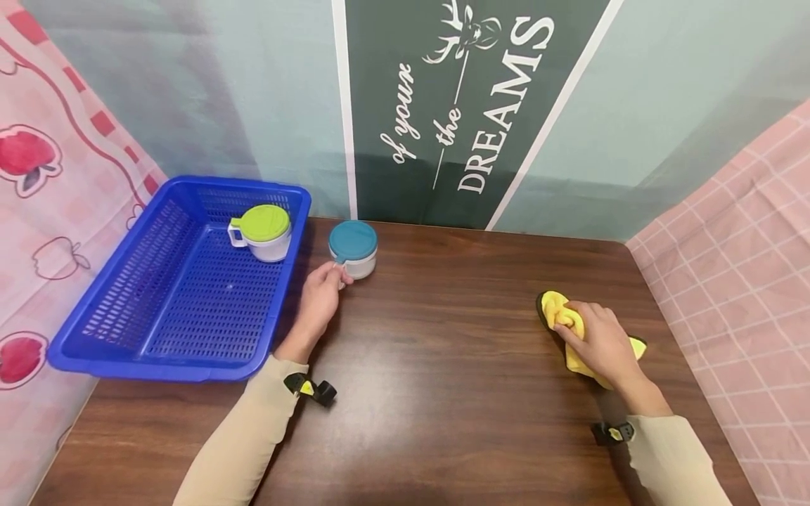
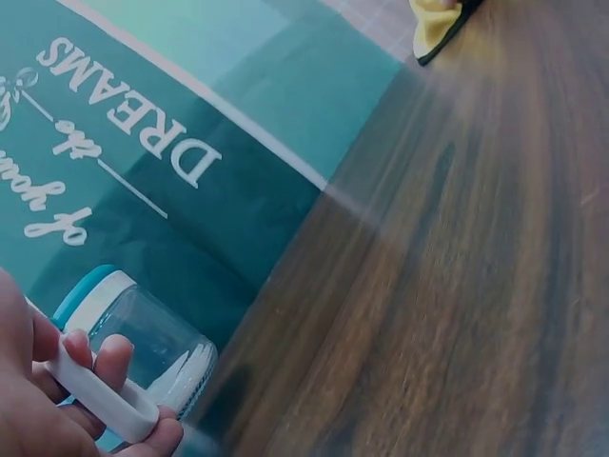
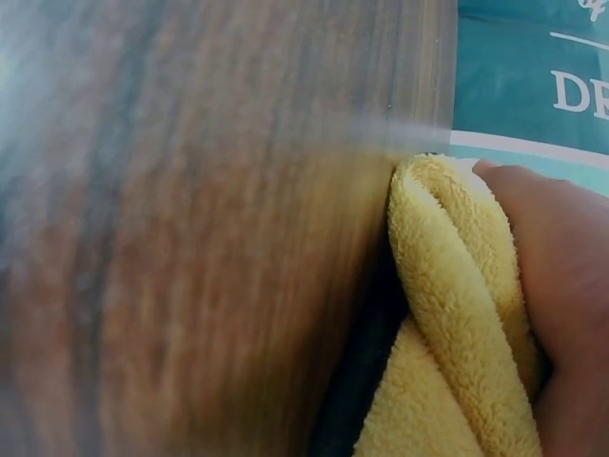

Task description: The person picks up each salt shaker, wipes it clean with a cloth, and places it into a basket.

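Note:
My left hand (image 1: 321,292) grips the white handle (image 2: 105,390) of a clear jar with a teal lid (image 1: 353,240). In the left wrist view, some white grainy stuff shows low inside the jar (image 2: 152,343). The jar is near the back edge of the table, just right of the blue basket. Over on the right side, my right hand (image 1: 601,341) holds a bunched yellow cloth (image 1: 560,315) with dark edging against the tabletop. Thick fluffy folds of the cloth (image 3: 457,286) bulge out beside the fingers in the right wrist view.
A blue plastic basket (image 1: 275,309) with perforated sides stands at the left. Inside it, at the back right, sits a similar jar with a lime-green lid (image 1: 264,223). Printed curtains hang behind the brown wooden table (image 1: 443,365) and along both sides.

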Motion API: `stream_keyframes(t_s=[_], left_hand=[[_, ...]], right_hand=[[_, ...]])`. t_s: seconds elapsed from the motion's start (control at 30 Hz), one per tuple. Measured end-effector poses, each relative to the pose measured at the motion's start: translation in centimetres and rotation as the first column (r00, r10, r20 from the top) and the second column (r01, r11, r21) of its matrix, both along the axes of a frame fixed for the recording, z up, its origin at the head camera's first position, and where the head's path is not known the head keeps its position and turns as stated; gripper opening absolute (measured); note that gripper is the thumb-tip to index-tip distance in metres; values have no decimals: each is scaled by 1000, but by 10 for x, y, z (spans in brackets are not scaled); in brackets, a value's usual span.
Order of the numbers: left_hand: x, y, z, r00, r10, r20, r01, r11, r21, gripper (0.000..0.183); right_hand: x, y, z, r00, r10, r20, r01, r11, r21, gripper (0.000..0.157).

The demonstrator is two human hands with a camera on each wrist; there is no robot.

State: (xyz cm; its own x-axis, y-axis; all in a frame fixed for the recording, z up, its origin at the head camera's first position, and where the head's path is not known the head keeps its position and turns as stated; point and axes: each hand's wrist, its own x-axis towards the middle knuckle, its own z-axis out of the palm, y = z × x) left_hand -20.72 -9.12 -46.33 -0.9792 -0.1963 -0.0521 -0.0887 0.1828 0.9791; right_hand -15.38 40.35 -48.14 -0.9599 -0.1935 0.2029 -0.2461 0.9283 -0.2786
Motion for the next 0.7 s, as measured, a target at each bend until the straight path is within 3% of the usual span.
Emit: stream_keyframes(t_s=[0.3, 0.7], left_hand=[[13, 7, 6, 997, -81, 10, 80, 996, 41, 30], [30, 13, 28, 977, -212, 24, 210, 974, 85, 28]], right_hand=[[0, -1, -2, 1000, -17, 0, 17, 1000, -12, 49], [0, -1, -2, 999, -28, -17, 28, 1000, -4, 46]])
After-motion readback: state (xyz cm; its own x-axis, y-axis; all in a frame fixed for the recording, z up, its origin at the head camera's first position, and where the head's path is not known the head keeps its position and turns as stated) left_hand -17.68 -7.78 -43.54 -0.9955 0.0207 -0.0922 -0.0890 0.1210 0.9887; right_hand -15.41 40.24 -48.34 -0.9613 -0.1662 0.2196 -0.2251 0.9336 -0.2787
